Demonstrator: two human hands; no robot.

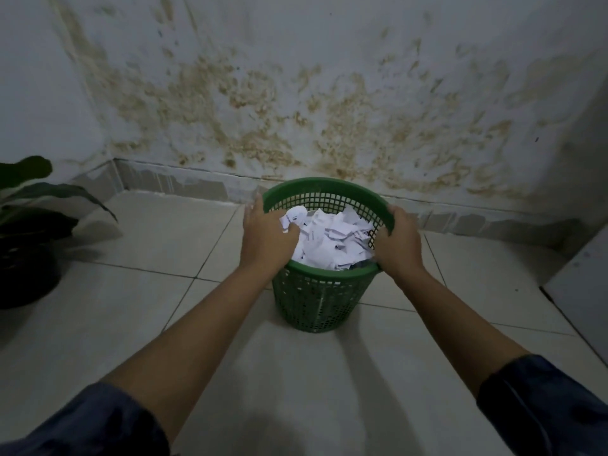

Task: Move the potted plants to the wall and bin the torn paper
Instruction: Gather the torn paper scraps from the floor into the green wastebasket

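Both hands are at the green mesh wastebasket (320, 291), which stands on the pale tiled floor (148, 245) close to the stained wall (296, 93). The left hand (265, 236) reaches over the left rim, its fingers curled in among the torn paper (332, 236); whether they pinch a scrap or only press the heap down cannot be told. The right hand (399, 240) has its fingers curled over the right rim, clamped on it and steadying the basket.

The torn paper fills the basket almost to the brim, white scraps heaped loosely inside. To do this step well, I judge the left hand should push the heap down flat and draw out slowly, so no scrap clings and spills over the rim, while the right hand keeps the light basket from tipping.

1 potted plant (29, 232), dark-leaved in a black pot, stands at the far left edge of view, near the left wall corner. There is bare tile between it and the basket, and more tile in front of the basket. On the right a pale cabinet edge (579, 291) narrows the room on that side.
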